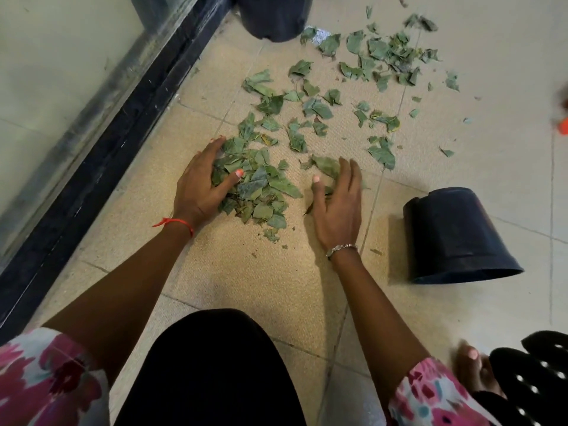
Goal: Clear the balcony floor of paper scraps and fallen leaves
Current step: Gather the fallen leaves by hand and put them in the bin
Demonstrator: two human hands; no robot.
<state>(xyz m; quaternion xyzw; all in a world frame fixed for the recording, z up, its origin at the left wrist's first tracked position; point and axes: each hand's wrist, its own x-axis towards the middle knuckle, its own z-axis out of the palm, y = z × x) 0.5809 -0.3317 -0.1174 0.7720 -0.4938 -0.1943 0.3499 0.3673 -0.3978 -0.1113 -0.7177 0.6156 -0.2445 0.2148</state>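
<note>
A: Grip state?
B: Left hand and right hand spread, fingers loosely bent, pressing the leaf pile from both sides, left of the tipped pot; nothing clasped.
A: Method?
B: Slide palms low along the tile floor; scoop underneath; the rough tile probably snags crumbs.
A: Beyond?
B: Loose leaves past the pot; door track well left of it.

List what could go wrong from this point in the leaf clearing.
1. The leaf pile between the left hand and right hand is loose; small bits may slip out when scooped.
2. The scattered leaves farther off, near the far pot, could be missed.
3. The tipped pot lies on its side, mouth turned away from the pile, so leaves may spill in transfer.
</note>
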